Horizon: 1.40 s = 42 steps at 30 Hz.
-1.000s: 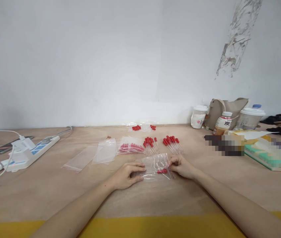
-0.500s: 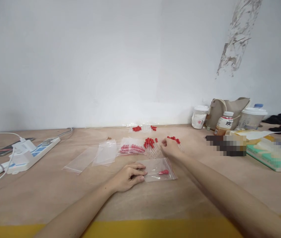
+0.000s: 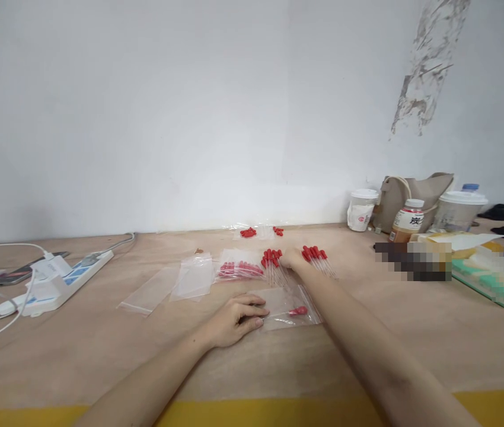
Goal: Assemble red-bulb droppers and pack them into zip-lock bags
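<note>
My left hand [image 3: 238, 319] lies on the table, its fingers stretched out and resting on the left end of a clear zip bag [image 3: 275, 295]. Inside that bag is one dropper with a red bulb [image 3: 298, 311]. Farther off, my right hand [image 3: 293, 259] is at the right side of a bunch of red-bulbed droppers [image 3: 271, 258]; its fingertips are mostly hidden, so what they grasp does not show. A second bunch of droppers [image 3: 315, 254] lies just right of the hand. To the left are filled bags of droppers [image 3: 239, 270].
Flat clear bags [image 3: 193, 277] lie left of the filled ones. Red bulbs in plastic [image 3: 248, 232] are near the wall. A power strip [image 3: 78, 274] with cables stands left. On the right are a lidded cup [image 3: 362, 210], a bottle [image 3: 407, 222] and a grey bag [image 3: 388, 201].
My right hand has moved left, from between the two dropper bunches to the left bunch's edge, uncovering the right bunch. My left hand stays on the bag. The view has shifted slightly.
</note>
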Each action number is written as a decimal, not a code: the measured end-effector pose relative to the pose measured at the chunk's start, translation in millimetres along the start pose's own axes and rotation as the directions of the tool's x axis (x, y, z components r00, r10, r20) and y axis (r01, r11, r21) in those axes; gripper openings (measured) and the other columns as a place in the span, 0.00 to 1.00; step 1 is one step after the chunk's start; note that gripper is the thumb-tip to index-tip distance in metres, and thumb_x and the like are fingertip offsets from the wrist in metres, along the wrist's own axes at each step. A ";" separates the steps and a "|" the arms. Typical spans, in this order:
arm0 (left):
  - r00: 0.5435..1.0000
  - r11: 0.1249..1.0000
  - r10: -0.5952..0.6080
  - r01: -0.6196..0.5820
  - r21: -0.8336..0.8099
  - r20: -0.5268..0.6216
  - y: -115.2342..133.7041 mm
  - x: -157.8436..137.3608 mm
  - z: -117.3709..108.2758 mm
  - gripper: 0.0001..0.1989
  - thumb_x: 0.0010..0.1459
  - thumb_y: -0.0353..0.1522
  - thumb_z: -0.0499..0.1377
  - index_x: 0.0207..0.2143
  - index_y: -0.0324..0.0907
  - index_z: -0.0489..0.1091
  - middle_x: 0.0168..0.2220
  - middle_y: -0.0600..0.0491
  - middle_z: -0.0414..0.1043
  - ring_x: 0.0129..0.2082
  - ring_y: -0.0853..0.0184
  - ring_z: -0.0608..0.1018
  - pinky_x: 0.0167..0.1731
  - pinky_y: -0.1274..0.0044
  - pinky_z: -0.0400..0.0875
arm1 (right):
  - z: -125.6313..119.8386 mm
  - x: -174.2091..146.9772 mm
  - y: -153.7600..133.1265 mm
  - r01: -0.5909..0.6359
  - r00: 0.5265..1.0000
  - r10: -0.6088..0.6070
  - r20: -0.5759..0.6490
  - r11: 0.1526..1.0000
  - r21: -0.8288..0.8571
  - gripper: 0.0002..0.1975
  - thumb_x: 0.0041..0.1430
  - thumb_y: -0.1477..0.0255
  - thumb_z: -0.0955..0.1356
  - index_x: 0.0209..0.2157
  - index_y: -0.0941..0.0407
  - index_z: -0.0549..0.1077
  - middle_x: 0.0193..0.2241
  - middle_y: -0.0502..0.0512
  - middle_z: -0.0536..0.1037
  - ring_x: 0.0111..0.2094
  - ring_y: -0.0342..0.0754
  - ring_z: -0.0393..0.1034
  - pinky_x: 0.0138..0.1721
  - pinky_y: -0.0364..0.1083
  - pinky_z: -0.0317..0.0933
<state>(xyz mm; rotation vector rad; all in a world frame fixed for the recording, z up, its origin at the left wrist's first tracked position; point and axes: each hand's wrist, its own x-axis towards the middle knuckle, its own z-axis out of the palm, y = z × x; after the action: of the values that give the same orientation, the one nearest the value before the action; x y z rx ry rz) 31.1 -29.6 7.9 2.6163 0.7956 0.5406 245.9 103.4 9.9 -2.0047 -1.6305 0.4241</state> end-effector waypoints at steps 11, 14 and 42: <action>1.000 0.999 -0.015 0.015 -0.043 0.003 -1.3 -0.1 1.0 0.14 0.59 0.36 0.49 0.46 0.48 0.68 0.51 0.52 0.64 0.50 0.64 0.65 0.50 0.70 0.57 | -52.3 -65.2 61.6 0.121 0.992 -0.091 -0.083 0.845 0.521 0.26 0.46 0.74 0.61 0.49 0.58 0.50 0.19 0.43 0.63 0.17 0.38 0.57 0.20 0.38 0.53; 0.999 0.998 -0.036 0.036 -0.055 0.014 -2.1 -0.1 1.5 0.14 0.59 0.37 0.49 0.46 0.48 0.67 0.51 0.52 0.63 0.50 0.64 0.65 0.51 0.70 0.57 | -47.4 -79.5 77.6 0.094 0.993 -0.006 -0.114 0.614 0.784 0.31 0.42 0.75 0.63 0.49 0.56 0.48 0.17 0.40 0.61 0.14 0.37 0.53 0.16 0.37 0.50; 0.994 0.994 -0.101 0.100 -0.031 -0.036 -2.2 -0.2 2.7 0.22 0.56 0.38 0.52 0.53 0.47 0.57 0.53 0.51 0.60 0.51 0.63 0.63 0.50 0.69 0.57 | -41.9 -107.6 82.9 0.256 0.853 -0.472 0.223 0.750 0.610 0.13 0.39 0.68 0.70 0.30 0.59 0.75 0.16 0.45 0.68 0.17 0.36 0.56 0.19 0.38 0.50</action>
<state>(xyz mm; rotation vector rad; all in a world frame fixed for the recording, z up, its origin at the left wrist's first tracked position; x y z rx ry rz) 31.2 -28.5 4.5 2.5299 0.9189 0.5700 311.2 -21.1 -11.7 -1.1636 -1.7941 1.0375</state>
